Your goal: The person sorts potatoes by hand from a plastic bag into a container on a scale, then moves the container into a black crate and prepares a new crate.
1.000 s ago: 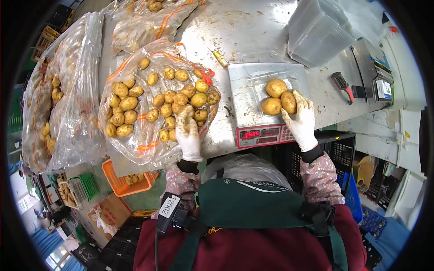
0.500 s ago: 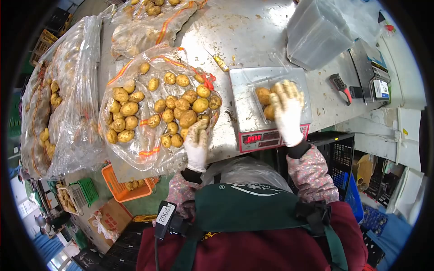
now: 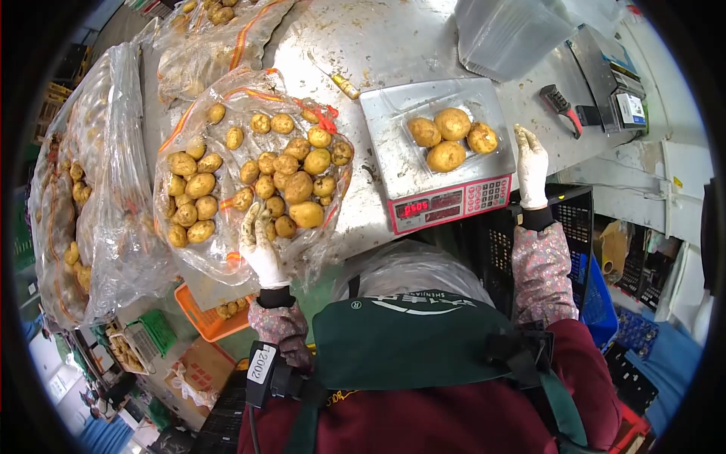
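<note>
My left hand (image 3: 261, 250), in a soiled white glove, reaches over the near edge of an opened plastic bag (image 3: 234, 261), fingers stretched toward the loose potatoes (image 3: 283, 181). Nothing shows in its grasp. Just right of a digital scale (image 3: 393, 170), my gloved right hand (image 3: 532, 166) is raised with its fingers extended and holds nothing visible. On the scale's metal plate sits a clear plastic tray (image 3: 473, 160) with several potatoes (image 3: 452, 123) in it. Red digits glow on the scale's display (image 3: 414, 207).
Full bags of potatoes (image 3: 113, 181) line the left side. A yellow-handled tool (image 3: 345, 85) lies behind the scale. Stacked clear trays (image 3: 510, 38) stand at the back right, near a black-and-red handled tool (image 3: 561, 106). Below the table is an orange crate (image 3: 215, 321).
My right hand has left the potatoes in the tray and moved right, beside the scale. My left hand has shifted left along the bag's edge. The display digits have changed.
</note>
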The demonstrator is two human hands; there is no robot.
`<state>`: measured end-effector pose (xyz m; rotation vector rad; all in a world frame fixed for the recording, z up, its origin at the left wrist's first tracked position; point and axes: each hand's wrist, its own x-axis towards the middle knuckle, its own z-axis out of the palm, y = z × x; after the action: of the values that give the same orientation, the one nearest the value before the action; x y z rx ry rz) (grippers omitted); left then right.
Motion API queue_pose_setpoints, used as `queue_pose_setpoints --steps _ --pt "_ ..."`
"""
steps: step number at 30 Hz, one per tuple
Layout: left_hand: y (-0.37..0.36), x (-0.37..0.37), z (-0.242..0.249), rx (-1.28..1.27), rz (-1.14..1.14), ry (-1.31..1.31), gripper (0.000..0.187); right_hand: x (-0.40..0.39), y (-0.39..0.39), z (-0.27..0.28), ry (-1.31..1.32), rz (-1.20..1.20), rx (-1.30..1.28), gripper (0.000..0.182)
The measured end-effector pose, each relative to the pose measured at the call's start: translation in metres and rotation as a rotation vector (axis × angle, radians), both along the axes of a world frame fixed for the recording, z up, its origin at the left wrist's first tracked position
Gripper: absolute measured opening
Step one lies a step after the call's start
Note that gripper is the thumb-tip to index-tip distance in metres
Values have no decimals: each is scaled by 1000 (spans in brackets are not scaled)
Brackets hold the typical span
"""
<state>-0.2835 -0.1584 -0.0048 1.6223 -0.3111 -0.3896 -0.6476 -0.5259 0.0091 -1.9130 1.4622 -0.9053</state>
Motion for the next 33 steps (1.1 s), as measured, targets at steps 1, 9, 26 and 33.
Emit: queue_pose_setpoints --steps 1,9,26,33 --pt "-3 -1 2 2 -1 -2 28 3 1 2 46 13 18 30" --pt "-14 -15 6 11 -31 82 24 20 8 1 -35 124 320 29" --pt "-59 158 -61 585 -11 -778 37 26 67 31 -74 -111 72 33" --pt "-116 211 -83 693 -246 -642 59 97 101 65 -125 90 -67 26"
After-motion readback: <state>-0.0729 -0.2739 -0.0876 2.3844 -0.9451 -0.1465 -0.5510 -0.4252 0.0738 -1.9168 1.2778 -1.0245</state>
